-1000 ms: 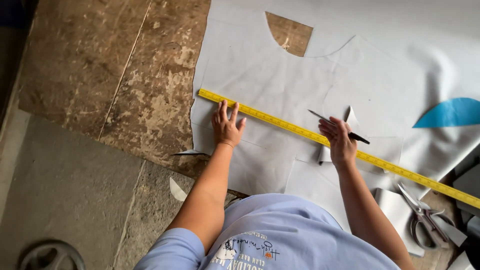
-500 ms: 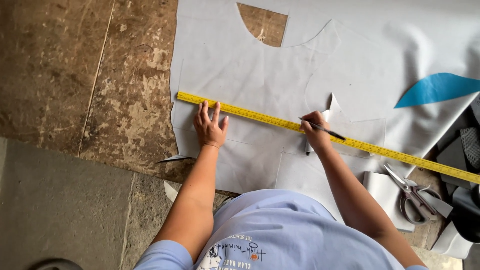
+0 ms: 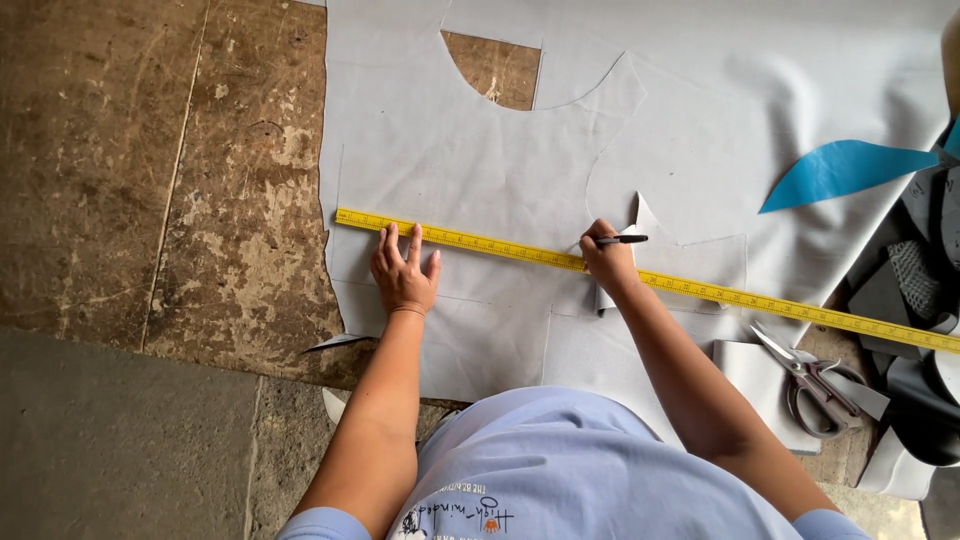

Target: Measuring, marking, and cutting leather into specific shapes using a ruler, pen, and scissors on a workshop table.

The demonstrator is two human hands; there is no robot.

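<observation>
A worn brown stone floor (image 3: pixel 150 200) carries a large sheet of pale grey fabric (image 3: pixel 480 150), with a long yellow ruler (image 3: pixel 700 290) lying across it from left to right. The left hand (image 3: pixel 405 275) lies flat with fingers spread, pressing the ruler's left part, while the right hand (image 3: pixel 607 262) is closed around a black pen (image 3: pixel 622 239) at the ruler's far edge near its middle. Scissors (image 3: pixel 808 378) lie at the near right.

We reach both bare arms forward from the short sleeves of our pale blue shirt. Our left hand (image 3: pixel 404 275) lies flat, palm down, fingers spread and pointing away from us, the wrist straight and the forearm nearly in line with it. Our right hand (image 3: pixel 606 262) is curled into a loose fist with the thumb and fingers pinched together, its forearm angling inward from the right shoulder.
</observation>
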